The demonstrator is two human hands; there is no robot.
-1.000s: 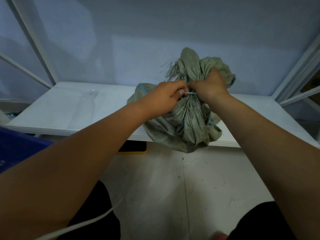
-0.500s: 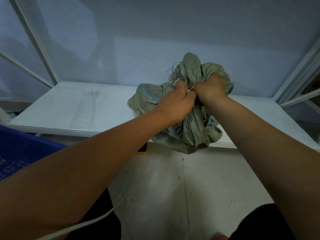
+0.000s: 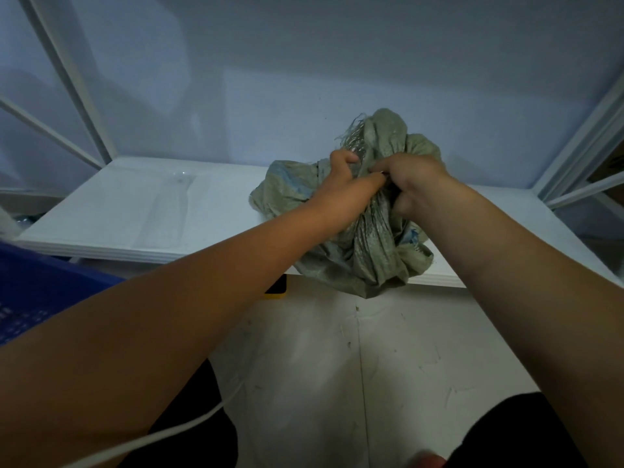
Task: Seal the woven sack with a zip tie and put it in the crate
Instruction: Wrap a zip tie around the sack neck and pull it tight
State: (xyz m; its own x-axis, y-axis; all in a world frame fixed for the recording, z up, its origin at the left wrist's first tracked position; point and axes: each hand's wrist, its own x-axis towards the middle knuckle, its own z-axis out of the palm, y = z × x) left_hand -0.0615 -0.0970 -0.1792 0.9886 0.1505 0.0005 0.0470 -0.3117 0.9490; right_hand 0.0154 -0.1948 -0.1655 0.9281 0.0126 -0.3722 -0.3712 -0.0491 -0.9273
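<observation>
Down close, a white cable (image 3: 189,423) trailed over a dark trouser leg (image 3: 189,444) above the pale floor (image 3: 304,366), and the blue crate (image 3: 40,292) sat low on the left, well apart from the action. Up on the front edge of the white tabletop (image 3: 135,214), the green woven sack (image 3: 371,258) slumped with its belly hanging over the lip. The left hand (image 3: 341,190) and right hand (image 3: 415,184) met at its gathered neck, fingers of both clenched round the bunched fabric, while the frayed mouth (image 3: 381,130) stuck up beyond them against the blue-grey wall (image 3: 304,62).
</observation>
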